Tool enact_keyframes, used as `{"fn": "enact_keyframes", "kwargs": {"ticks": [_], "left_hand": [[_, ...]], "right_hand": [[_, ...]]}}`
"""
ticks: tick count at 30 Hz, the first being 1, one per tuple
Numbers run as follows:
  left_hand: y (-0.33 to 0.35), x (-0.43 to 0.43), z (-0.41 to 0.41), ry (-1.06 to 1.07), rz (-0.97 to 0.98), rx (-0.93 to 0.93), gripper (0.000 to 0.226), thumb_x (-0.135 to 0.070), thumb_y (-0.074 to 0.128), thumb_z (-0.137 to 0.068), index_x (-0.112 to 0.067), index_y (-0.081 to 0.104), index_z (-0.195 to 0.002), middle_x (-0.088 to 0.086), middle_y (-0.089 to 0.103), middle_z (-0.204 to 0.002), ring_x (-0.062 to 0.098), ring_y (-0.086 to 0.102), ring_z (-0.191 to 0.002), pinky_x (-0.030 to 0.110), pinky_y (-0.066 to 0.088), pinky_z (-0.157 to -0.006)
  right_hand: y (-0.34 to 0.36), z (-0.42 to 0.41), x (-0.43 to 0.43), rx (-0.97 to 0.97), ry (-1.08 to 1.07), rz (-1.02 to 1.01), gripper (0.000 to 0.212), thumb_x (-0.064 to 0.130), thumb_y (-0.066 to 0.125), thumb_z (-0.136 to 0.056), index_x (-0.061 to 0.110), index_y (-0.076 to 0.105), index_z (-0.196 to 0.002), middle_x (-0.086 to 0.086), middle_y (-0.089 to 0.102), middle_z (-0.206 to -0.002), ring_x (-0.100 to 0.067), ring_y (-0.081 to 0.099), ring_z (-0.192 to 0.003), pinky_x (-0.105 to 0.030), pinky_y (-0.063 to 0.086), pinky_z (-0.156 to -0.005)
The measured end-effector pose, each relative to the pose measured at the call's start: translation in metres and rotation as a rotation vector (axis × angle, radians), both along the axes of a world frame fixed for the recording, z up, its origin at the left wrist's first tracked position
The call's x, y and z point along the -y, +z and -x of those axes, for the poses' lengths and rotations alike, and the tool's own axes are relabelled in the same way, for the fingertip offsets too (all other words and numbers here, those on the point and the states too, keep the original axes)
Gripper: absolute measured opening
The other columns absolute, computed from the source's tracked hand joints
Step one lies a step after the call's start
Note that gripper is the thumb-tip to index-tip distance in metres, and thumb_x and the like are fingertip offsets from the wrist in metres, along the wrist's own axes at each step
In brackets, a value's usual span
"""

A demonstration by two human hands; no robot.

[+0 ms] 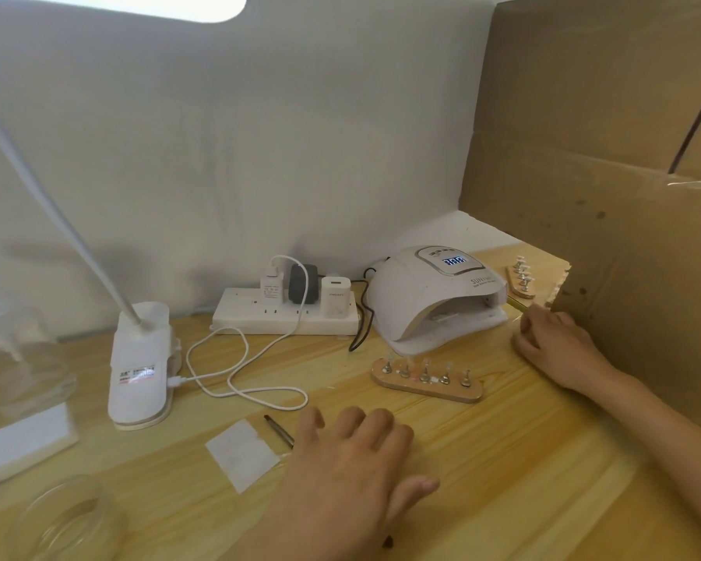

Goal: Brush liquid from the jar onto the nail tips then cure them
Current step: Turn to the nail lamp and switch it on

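Observation:
A wooden strip carrying several clear nail tips on metal stands lies in front of the white curing lamp, whose display is lit. A second strip of nail tips lies to the right of the lamp. A glass jar stands blurred at the near left. A dark-handled brush lies on the table. My left hand rests flat beside the brush with fingers spread. My right hand sits right of the lamp, its curled fingers pinching the end of a thin yellow stick.
A white power strip with chargers and a looping white cable lies behind. A clip lamp base stands at left, a white paper square near the brush. A cardboard wall closes the right side.

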State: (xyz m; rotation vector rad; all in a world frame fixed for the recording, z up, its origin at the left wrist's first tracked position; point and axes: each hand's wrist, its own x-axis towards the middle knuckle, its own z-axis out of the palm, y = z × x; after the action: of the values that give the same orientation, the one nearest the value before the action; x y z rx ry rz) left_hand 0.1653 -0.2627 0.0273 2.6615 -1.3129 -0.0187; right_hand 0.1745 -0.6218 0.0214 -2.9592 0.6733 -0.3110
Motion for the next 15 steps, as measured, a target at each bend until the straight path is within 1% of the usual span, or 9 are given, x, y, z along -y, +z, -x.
{"fn": "enact_keyframes", "kwargs": {"ticks": [1,3,4,5,7,8,10,13,15], "left_hand": [[0.005,0.003,-0.003,0.021,-0.048,0.001,0.063,-0.064,0.015,-0.091,-0.039,0.072,-0.093,-0.022,0.070,-0.098,0.004,0.069,-0.085,0.039,0.054,-0.072],[0.000,0.010,-0.013,0.000,-0.073,0.068,0.082,-0.068,-0.009,-0.082,-0.036,0.057,-0.120,-0.019,0.057,-0.126,0.008,0.057,-0.115,0.049,0.035,-0.097],[-0.006,0.011,-0.017,-0.024,-0.037,0.095,0.091,-0.068,-0.018,-0.076,-0.035,0.048,-0.129,-0.017,0.049,-0.136,0.010,0.048,-0.124,0.048,0.025,-0.101],[-0.011,0.012,-0.019,-0.029,-0.005,0.106,0.094,-0.068,-0.021,-0.074,-0.034,0.044,-0.132,-0.015,0.046,-0.139,0.012,0.045,-0.128,0.046,0.022,-0.101],[-0.014,0.014,-0.024,-0.045,0.024,0.150,0.093,-0.067,-0.020,-0.077,-0.033,0.047,-0.132,-0.013,0.049,-0.138,0.014,0.047,-0.127,0.045,0.024,-0.099],[-0.015,0.015,-0.026,-0.047,0.034,0.150,0.093,-0.066,-0.021,-0.077,-0.033,0.046,-0.131,-0.013,0.049,-0.138,0.014,0.047,-0.126,0.044,0.024,-0.098],[-0.016,0.017,-0.026,-0.043,0.051,0.145,0.094,-0.066,-0.023,-0.074,-0.034,0.044,-0.132,-0.014,0.047,-0.139,0.013,0.045,-0.125,0.043,0.021,-0.097],[-0.017,0.019,-0.025,-0.029,0.048,0.143,0.097,-0.067,-0.024,-0.074,-0.033,0.047,-0.131,-0.013,0.050,-0.139,0.014,0.047,-0.124,0.043,0.021,-0.096],[-0.017,0.019,-0.024,-0.018,0.061,0.159,0.097,-0.067,-0.023,-0.075,-0.031,0.050,-0.128,-0.012,0.054,-0.137,0.015,0.051,-0.121,0.043,0.021,-0.096]], "right_hand": [[-0.001,-0.001,0.000,0.026,0.029,-0.037,0.004,0.018,0.050,-0.097,0.017,0.048,-0.101,-0.005,0.054,-0.109,-0.029,0.046,-0.108,-0.038,0.037,-0.079],[-0.002,0.004,-0.003,0.124,0.112,-0.102,0.028,-0.004,0.051,-0.090,0.018,0.052,-0.107,-0.005,0.053,-0.118,-0.028,0.046,-0.115,-0.034,0.037,-0.081],[0.000,0.008,-0.007,0.175,0.155,-0.198,0.039,-0.012,0.051,-0.086,0.019,0.053,-0.109,-0.002,0.055,-0.118,-0.026,0.049,-0.115,-0.030,0.039,-0.081],[0.003,0.014,-0.012,0.203,0.209,-0.345,0.046,-0.016,0.052,-0.084,0.022,0.053,-0.111,0.003,0.060,-0.117,-0.022,0.052,-0.115,-0.026,0.042,-0.080],[0.006,0.027,-0.028,0.100,0.366,-0.657,0.057,-0.007,0.064,-0.085,0.032,0.047,-0.123,0.015,0.065,-0.118,-0.009,0.055,-0.117,-0.016,0.044,-0.085],[0.006,0.032,-0.039,0.014,0.431,-0.709,0.067,0.006,0.074,-0.083,0.039,0.042,-0.132,0.020,0.063,-0.122,-0.001,0.054,-0.119,-0.011,0.041,-0.089],[0.001,0.036,-0.059,-0.021,0.497,-0.646,0.089,0.026,0.086,-0.074,0.050,0.032,-0.141,0.025,0.060,-0.124,0.006,0.052,-0.117,-0.004,0.035,-0.090],[-0.006,0.036,-0.073,0.163,0.511,-0.573,0.088,0.015,0.085,-0.075,0.045,0.034,-0.141,0.018,0.066,-0.112,-0.002,0.059,-0.110,-0.006,0.037,-0.090],[-0.003,0.037,-0.071,0.198,0.531,-0.515,0.087,0.013,0.084,-0.076,0.043,0.035,-0.142,0.017,0.067,-0.108,-0.005,0.060,-0.109,-0.010,0.038,-0.094]]}}
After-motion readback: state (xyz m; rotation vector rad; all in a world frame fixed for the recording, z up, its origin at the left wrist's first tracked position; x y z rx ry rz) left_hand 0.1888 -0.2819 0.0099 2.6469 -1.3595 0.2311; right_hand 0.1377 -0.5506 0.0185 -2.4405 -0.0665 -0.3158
